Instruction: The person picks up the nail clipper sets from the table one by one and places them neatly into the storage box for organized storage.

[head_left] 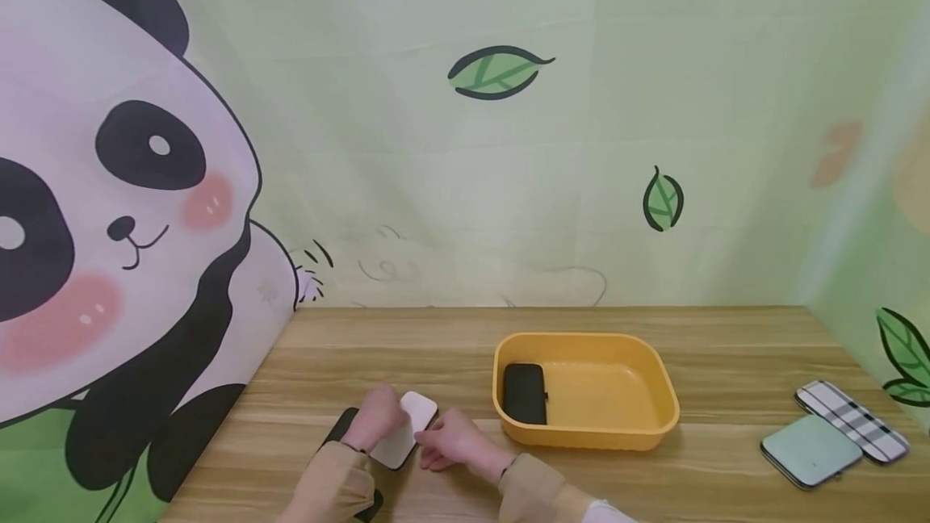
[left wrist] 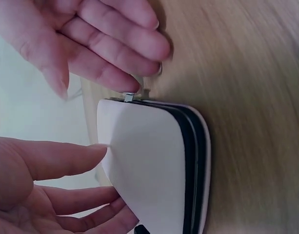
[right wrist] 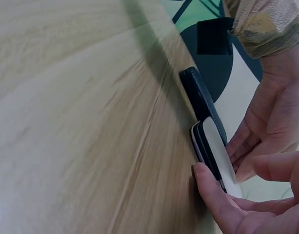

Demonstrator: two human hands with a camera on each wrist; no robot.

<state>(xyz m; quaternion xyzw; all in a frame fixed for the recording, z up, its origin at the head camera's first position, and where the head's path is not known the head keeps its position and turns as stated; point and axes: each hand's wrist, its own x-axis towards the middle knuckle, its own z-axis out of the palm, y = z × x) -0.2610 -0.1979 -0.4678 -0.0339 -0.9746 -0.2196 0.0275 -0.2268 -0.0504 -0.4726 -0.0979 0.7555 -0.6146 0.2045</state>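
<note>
Holding the white case [head_left: 393, 449] with the left hand [head_left: 380, 420], pressing the thumb on its top face and wrapping fingers round one edge, probably bracing it against sliding. Touching the zipper pull [left wrist: 129, 97] with the right hand [head_left: 456, 438], index fingertip only, spreading the thumb well apart, so not pinching anything from what's showing. Finding the white case flat on the worktop [head_left: 363, 345], bottom of the frame, left of center, and seeing a black case [right wrist: 197, 90] crowding just beside it. Noticing open wood above the hands, but running short on room to the right before meeting the yellow tray's [head_left: 596, 437] raised rim. Spotting a black pouch [head_left: 525, 394] inside by the left wall, leaving bare floor beside it. Seeing a mint case [head_left: 810, 452] and plaid case [head_left: 853, 420] overlapping at lower right, well apart from the tray.
</note>
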